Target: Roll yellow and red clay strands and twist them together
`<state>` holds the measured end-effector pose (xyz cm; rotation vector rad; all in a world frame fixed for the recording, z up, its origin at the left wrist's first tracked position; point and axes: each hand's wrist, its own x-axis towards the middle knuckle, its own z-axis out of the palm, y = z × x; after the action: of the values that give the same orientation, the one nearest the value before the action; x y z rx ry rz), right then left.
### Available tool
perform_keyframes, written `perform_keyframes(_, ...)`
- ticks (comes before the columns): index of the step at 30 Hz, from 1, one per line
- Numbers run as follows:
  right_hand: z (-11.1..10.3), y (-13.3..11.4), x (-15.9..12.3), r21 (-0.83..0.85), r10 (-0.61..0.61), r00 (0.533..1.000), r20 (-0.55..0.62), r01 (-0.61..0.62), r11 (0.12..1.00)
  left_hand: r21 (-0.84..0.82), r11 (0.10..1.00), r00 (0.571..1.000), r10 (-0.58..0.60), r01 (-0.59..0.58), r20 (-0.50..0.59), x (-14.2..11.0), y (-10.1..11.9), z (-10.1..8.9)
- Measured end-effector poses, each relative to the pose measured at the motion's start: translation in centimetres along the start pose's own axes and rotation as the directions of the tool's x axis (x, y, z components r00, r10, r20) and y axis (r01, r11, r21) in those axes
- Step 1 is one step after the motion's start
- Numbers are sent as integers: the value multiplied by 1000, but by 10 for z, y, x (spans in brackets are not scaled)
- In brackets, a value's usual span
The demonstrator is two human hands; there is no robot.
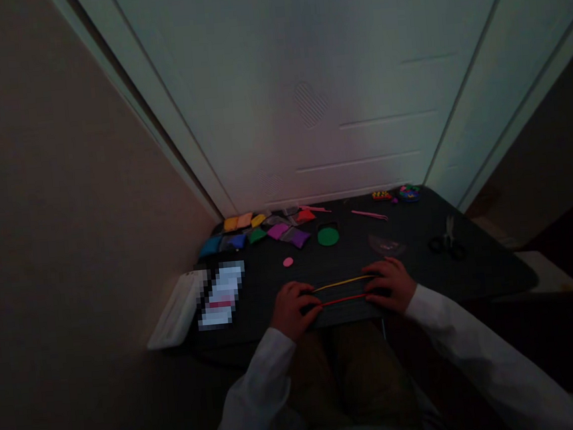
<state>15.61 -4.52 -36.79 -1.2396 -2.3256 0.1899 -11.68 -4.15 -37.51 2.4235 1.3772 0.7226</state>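
A thin yellow strand [343, 281] and a thin red strand [344, 299] stretch side by side across the near part of the dark table. My left hand [293, 309] touches their left ends, its index finger by the yellow one and its thumb apart by the red one. At the right ends rests my right hand [392, 286], fingers spread, with its thumb near the red strand. What lies under the fingertips is hidden. Beyond the hands are a small pink disc [288, 262], a round green piece [328, 237] and a clear plastic piece [387, 244].
Several coloured packets [278, 232] line the back left of the table [252, 285]. A blurred-out phone-like screen [222, 295] and a white box [179, 310] are at left. Scissors [449, 241], a pink tool [369, 215] and small colourful pieces [409, 193] are at right. A white door [279, 75] stands behind.
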Motion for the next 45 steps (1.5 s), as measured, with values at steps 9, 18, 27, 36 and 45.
perform_keyframes(9,4,-1,6,67,12,1000,-14,-11,998,-67,998,999,-15,13,-32,0,5,-2)
perform_keyframes(18,6,-2,7,15,38,999,-32,-38,999,-39,999,996,-34,31,-88,1,2,0)
perform_keyframes(27,17,-18,15,-74,-28,999,-43,25,997,84,996,992,-30,40,-119,4,16,9)
perform_keyframes(36,24,-18,18,-36,-3,999,-49,1,999,35,999,995,-19,23,-101,7,14,14)
perform_keyframes(45,20,12,17,27,103,985,-137,-100,995,-81,989,974,-135,123,-180,13,6,7)
